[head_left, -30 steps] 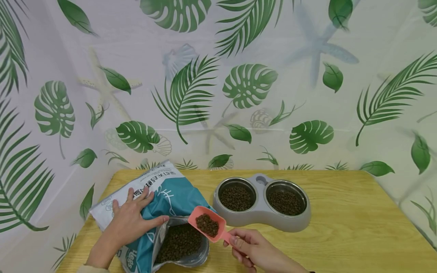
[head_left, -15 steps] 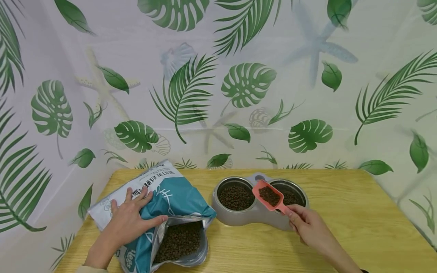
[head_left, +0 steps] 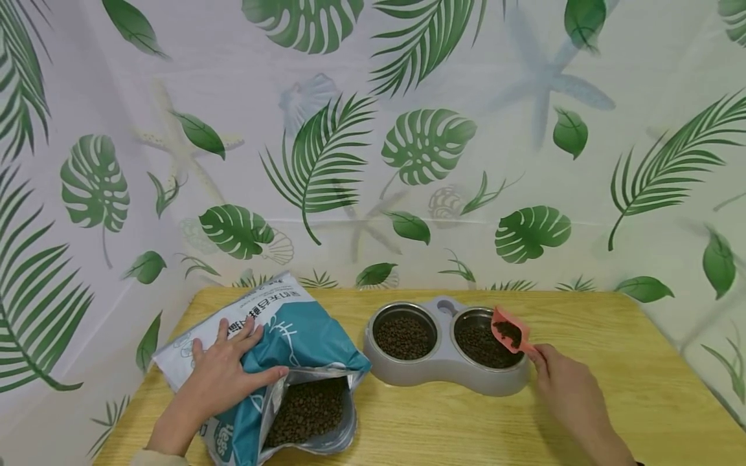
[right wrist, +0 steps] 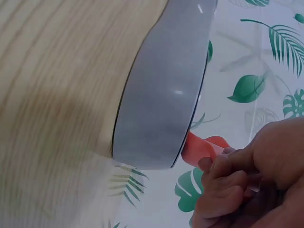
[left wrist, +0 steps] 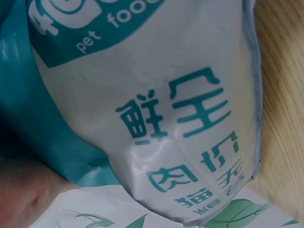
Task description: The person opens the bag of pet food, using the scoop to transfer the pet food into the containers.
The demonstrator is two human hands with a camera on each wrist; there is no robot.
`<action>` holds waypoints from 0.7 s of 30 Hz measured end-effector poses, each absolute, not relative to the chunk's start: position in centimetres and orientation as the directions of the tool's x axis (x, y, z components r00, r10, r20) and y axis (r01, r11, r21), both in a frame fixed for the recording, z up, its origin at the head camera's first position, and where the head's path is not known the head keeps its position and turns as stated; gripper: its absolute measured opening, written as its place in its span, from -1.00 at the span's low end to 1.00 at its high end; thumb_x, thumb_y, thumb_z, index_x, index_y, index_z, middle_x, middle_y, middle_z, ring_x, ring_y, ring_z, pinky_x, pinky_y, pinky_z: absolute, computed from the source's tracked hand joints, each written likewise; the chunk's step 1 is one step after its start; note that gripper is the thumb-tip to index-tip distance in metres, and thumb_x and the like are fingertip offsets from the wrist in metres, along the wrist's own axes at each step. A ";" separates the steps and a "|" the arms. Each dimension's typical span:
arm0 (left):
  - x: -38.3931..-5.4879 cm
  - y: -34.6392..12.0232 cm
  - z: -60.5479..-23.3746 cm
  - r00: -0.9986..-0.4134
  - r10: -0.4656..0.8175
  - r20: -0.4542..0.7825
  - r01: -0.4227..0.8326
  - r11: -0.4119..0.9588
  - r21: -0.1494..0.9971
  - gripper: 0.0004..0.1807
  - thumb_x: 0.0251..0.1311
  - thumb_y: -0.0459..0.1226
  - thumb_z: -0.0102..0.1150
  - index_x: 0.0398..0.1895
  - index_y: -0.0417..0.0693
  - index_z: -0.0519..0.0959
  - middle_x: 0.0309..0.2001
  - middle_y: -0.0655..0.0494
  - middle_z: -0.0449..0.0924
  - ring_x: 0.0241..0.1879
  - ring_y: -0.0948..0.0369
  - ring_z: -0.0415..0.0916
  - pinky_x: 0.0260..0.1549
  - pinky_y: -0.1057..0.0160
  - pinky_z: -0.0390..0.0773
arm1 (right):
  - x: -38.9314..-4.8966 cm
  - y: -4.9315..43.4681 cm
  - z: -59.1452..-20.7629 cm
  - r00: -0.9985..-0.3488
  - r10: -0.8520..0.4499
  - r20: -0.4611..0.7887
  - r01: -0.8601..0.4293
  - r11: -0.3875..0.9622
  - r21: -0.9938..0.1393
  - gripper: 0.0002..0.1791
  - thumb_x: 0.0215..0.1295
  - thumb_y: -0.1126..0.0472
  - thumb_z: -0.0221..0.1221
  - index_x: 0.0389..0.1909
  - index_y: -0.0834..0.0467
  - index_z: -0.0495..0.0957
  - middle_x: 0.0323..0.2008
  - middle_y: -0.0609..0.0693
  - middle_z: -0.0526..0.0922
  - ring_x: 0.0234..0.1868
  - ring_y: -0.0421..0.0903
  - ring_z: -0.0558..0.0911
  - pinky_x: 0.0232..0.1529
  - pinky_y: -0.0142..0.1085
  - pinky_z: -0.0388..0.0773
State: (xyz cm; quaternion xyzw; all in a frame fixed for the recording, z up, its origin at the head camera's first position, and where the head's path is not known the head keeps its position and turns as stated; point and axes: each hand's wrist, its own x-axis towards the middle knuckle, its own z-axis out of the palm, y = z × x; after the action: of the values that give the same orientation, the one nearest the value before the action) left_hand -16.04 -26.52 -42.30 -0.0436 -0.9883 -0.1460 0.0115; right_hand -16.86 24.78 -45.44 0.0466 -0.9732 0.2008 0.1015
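Note:
My right hand (head_left: 568, 388) grips the handle of a coral-pink scoop (head_left: 514, 329), which is tilted over the right bowl (head_left: 486, 364) with some brown kibble still in it. In the right wrist view the curled fingers (right wrist: 221, 197) hold the handle beside the grey stand (right wrist: 161, 90). My left hand (head_left: 224, 375) rests with spread fingers on a teal and white pet food bag (head_left: 309, 336). The bag lies on its side, its mouth gaping toward me and showing kibble (head_left: 309, 411). Its printed side (left wrist: 142, 114) fills the left wrist view.
A grey double-bowl stand (head_left: 408, 375) carries both steel bowls; the left bowl (head_left: 405, 336) also holds kibble. Everything stands on a wood-grain table (head_left: 629, 369). Behind it hangs a white cloth (head_left: 361, 252) printed with leaves.
The scoop, full of kibble, has travelled right from the bag's mouth to the right bowl and tipped, leaving less kibble in it. My left hand has stayed on the bag.

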 end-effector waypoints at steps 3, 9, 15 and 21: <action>-16.1 -26.5 -42.3 -0.996 0.082 0.038 0.090 0.954 0.287 0.10 0.07 0.50 0.15 0.50 -0.06 0.40 0.54 -0.16 0.25 0.53 -0.49 -0.09 0.17 -0.77 -0.12 | -16.8 24.4 -45.7 -0.979 -0.081 0.185 -0.142 0.927 -0.346 -0.75 0.55 0.25 0.07 -0.10 0.39 0.57 -0.69 -0.03 0.42 -0.70 -0.14 0.30 -0.62 -0.29 0.20; -16.2 -26.4 -42.2 -0.996 0.085 0.026 0.089 0.950 0.299 0.11 0.06 0.50 0.15 0.51 -0.06 0.39 0.56 -0.16 0.23 0.54 -0.49 -0.11 0.18 -0.77 -0.14 | -16.5 24.1 -45.7 -0.977 -0.041 0.208 -0.099 0.956 -0.275 -0.75 0.55 0.21 0.07 -0.10 0.35 0.56 -0.61 0.07 0.50 -0.68 -0.04 0.44 -0.69 -0.19 0.31; -16.1 -26.5 -42.2 -0.996 0.082 0.040 0.090 0.954 0.286 0.10 0.06 0.50 0.15 0.49 -0.06 0.41 0.55 -0.16 0.25 0.53 -0.50 -0.09 0.17 -0.77 -0.13 | -16.1 24.6 -45.5 -0.948 -0.042 0.316 -0.109 0.974 -0.197 -0.74 0.52 0.24 0.11 0.03 0.35 0.57 -0.55 0.14 0.54 -0.71 0.07 0.49 -0.75 -0.07 0.39; -16.0 -26.5 -42.2 -0.996 0.081 0.028 0.086 0.954 0.287 0.10 0.07 0.50 0.15 0.50 -0.05 0.40 0.55 -0.15 0.25 0.53 -0.49 -0.10 0.18 -0.77 -0.13 | -15.9 24.3 -45.4 -0.932 -0.070 0.355 -0.150 0.967 -0.204 -0.76 0.44 0.32 0.17 0.04 0.36 0.57 -0.52 0.13 0.56 -0.72 -0.03 0.42 -0.75 -0.18 0.32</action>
State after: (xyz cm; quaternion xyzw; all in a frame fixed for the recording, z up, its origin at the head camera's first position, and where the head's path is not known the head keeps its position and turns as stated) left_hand -16.05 -26.50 -42.23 -0.0422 -0.9884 -0.1454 0.0081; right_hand -15.93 24.30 -45.37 0.0563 -0.9762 0.1145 0.1751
